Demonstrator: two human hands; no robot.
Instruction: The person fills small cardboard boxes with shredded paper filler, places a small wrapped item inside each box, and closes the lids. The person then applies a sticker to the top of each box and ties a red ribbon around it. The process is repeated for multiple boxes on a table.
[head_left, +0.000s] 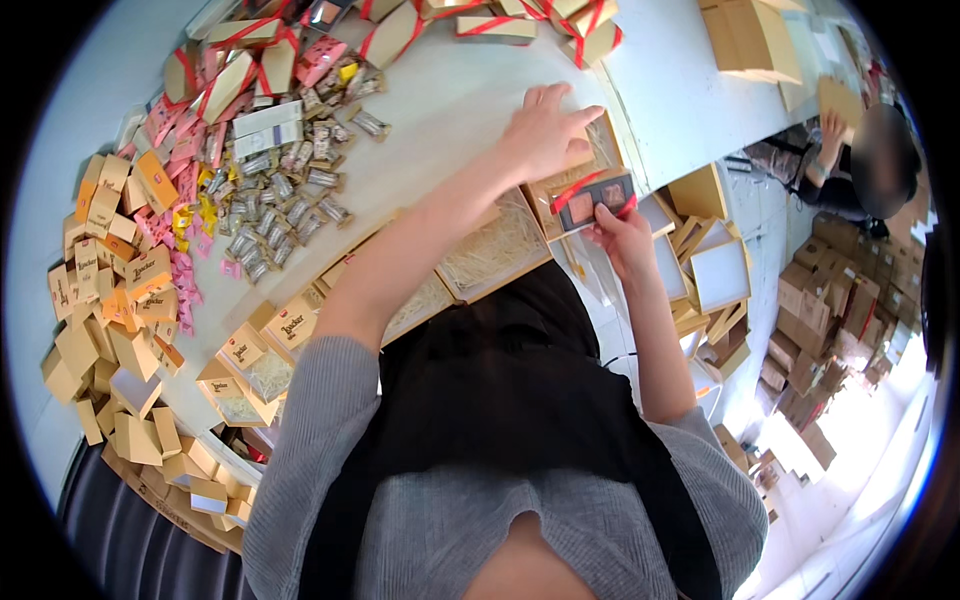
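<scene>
My right hand (626, 238) grips a small dark windowed box tied with red ribbon (600, 201) over the right end of a row of gold cardboard boxes. My left hand (544, 135) is spread above the far right box (611, 142), which has pale shredded filler; a small tan box lies partly under the fingers. Whether this hand touches it, I cannot tell. Next to it is an open box with shredded filler (495, 251). Farther left, boxes hold filler and a Loacker packet (291, 324). My left forearm hides part of the row.
Wrapped sweets (277, 217), pink packets (187, 142), Loacker boxes (150, 270) and ribboned boxes (495, 30) crowd the table's left and far side. Gold boxes (720, 270) are stacked at the right. A person (832, 157) holds a cardboard piece beyond the table; cartons (825, 300) stand on the floor.
</scene>
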